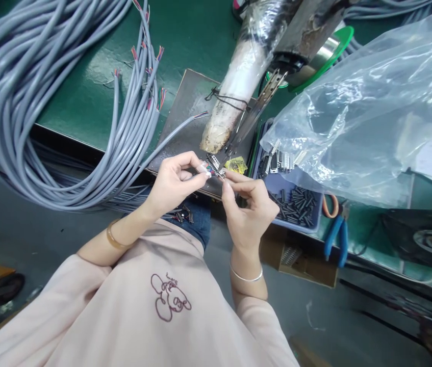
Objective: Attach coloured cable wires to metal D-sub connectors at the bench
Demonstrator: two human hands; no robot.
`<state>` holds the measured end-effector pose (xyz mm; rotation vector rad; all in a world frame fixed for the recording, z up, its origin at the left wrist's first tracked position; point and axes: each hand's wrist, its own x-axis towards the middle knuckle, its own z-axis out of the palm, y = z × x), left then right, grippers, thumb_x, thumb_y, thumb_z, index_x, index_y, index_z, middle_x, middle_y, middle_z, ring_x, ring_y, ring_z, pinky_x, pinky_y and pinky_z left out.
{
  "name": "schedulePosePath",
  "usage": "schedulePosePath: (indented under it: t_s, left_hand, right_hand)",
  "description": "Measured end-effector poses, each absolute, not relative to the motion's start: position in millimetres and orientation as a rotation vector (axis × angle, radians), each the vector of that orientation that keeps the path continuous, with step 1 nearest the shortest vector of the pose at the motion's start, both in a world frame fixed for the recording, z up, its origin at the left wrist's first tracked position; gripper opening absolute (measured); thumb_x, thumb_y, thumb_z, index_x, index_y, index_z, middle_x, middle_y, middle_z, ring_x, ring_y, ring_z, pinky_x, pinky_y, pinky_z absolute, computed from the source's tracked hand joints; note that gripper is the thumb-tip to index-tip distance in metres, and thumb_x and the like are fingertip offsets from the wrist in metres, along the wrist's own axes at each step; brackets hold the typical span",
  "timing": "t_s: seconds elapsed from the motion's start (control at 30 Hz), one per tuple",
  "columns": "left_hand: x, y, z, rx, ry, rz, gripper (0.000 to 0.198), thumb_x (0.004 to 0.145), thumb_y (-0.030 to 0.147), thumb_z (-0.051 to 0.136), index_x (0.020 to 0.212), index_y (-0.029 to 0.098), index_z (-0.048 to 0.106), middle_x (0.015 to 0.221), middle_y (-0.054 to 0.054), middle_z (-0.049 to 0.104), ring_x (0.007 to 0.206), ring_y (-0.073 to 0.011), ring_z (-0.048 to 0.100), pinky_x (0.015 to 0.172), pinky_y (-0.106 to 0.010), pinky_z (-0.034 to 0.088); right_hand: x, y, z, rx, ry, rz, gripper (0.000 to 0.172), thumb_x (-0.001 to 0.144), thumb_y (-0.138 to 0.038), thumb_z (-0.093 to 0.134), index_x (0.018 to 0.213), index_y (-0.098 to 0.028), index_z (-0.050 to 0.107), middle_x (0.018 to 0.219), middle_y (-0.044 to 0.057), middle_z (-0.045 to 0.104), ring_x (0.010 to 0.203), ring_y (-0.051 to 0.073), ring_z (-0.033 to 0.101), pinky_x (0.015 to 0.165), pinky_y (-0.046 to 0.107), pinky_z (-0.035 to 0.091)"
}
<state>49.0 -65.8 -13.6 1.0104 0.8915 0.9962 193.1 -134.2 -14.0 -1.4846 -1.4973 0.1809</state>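
A small connector (214, 165) meeting coloured wire ends is pinched between left hand (173, 183) and right hand (248, 204), held together at the bench (85, 92) edge, while most stripped grey cables (17, 102) and the blue tray (315, 225) of parts lie unjoined.

We can't resolve the small part (214, 165) pinched in the fingers (199, 168): too tiny. Cable bundle (5, 102) runs off the left edge; plastic bag (361, 117) hides part of the blue tray (309, 225).

A cable-assembly workshop — grey cable coils (28, 102) on a green workbench (85, 97); pliers (336, 239).
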Motion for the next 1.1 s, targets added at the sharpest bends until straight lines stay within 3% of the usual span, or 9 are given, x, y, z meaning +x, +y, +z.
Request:
schedulePosePath:
  t_s: [0.37, 0.73, 1.1]
  left_hand:
    - [48, -64, -6, 1.09, 0.928, 1.048, 0.014, 0.066, 0.013, 0.076, 0.064, 0.015, 0.062, 0.073, -0.001, 0.068, 0.054, -0.0032, 0.047, 0.045, -0.014, 0.032]
    - [45, -63, -7, 0.992, 0.926, 0.889, 0.019, 0.064, 0.017, 0.078, 0.065, 0.017, 0.059, 0.072, -0.002, 0.066, 0.06, -0.0074, 0.055, 0.049, -0.017, 0.039]
    - [41, -77, -12, 1.245, 1.002, 0.906, 0.009, 0.073, 0.02, 0.076, 0.071, 0.016, 0.069, 0.06, 0.002, 0.059, 0.045, -0.004, 0.033, 0.043, -0.022, 0.021]
  right_hand:
    - [194, -126, -7, -1.477, -1.645, -0.071, 0.009, 0.093, -0.019, 0.068, 0.086, -0.023, 0.065, 0.097, 0.0, 0.082, 0.087, 0.016, 0.08, 0.073, 0.026, 0.064]
    - [195, -129, -7, -1.445, -1.791, -0.184, 0.018, 0.093, -0.017, 0.067, 0.081, -0.025, 0.058, 0.095, -0.001, 0.082, 0.081, 0.015, 0.08, 0.066, 0.024, 0.061]
    - [197, -138, -13, -1.458, -1.736, -0.155, 0.012, 0.091, -0.014, 0.07, 0.09, -0.024, 0.064, 0.093, -0.001, 0.082, 0.077, 0.013, 0.079, 0.066, 0.021, 0.06]
